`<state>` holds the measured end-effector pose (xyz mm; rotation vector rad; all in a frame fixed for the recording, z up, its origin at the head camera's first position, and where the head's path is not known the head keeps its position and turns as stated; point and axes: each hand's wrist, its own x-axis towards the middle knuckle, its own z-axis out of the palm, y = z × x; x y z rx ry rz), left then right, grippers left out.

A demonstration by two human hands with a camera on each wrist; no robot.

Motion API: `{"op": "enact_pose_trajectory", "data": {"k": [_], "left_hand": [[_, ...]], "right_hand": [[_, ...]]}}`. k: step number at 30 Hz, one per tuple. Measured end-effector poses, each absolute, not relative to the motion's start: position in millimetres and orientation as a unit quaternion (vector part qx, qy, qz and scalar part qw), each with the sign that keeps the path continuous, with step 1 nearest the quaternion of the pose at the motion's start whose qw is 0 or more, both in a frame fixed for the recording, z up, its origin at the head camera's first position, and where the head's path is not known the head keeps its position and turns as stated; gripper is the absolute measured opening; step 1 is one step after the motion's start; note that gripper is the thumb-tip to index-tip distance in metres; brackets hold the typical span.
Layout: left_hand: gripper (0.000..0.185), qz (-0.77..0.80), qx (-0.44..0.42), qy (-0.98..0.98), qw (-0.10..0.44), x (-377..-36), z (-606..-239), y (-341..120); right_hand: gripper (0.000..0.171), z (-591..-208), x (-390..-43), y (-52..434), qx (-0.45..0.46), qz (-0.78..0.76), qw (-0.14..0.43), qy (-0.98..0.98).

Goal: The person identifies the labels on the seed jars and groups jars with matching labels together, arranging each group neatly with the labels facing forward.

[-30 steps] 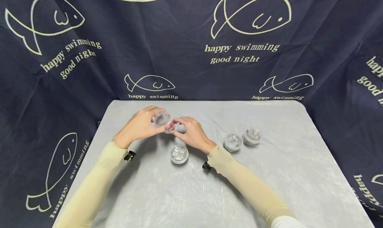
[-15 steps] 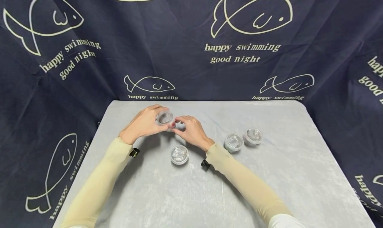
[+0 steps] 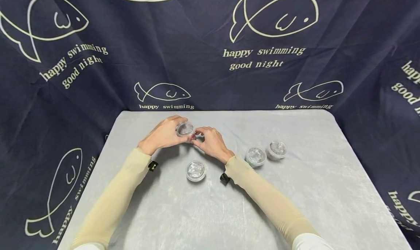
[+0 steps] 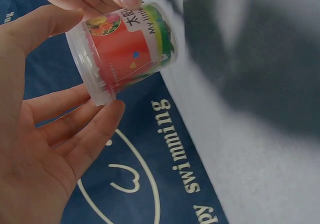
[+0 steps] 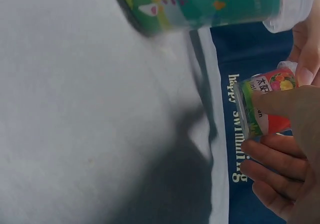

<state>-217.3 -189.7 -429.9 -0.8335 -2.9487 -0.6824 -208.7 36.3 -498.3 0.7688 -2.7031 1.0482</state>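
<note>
Between both hands, above the table toward the back left, is a small clear plastic tub [image 3: 185, 129] with a lid. Its label [image 4: 122, 49] is red, white and green in the left wrist view. My left hand [image 3: 164, 134] grips the tub around its lid, thumb on one side and fingertips on the other. From the right, my right hand [image 3: 212, 143] holds the tub's lower part between thumb and fingers. In the right wrist view the same tub [image 5: 262, 111] leans in the right hand's grasp, with its lid partly hidden by the hands.
A similar lidded tub [image 3: 196, 170] stands on the grey table [image 3: 210, 213] in front of the hands. Two more tubs, one [image 3: 256, 156] beside another [image 3: 276, 149], stand right of the right wrist. Dark fish-print cloth [image 3: 210, 53] hangs around the back and sides.
My left hand has moved right with the tub, toward the right hand, which has shifted only slightly. The tubs on the table stay where they were.
</note>
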Motion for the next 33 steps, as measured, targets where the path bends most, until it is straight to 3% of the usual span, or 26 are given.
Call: {"op": "enact_pose_trajectory", "data": {"k": [33], "left_hand": [[0.072,-0.301,-0.221,-0.928,-0.002,-234.4,-463.3,-186.4]], "right_hand": [[0.026,-511.7,-225.0,37.4,0.226,0.340,0.062,-0.911]]}}
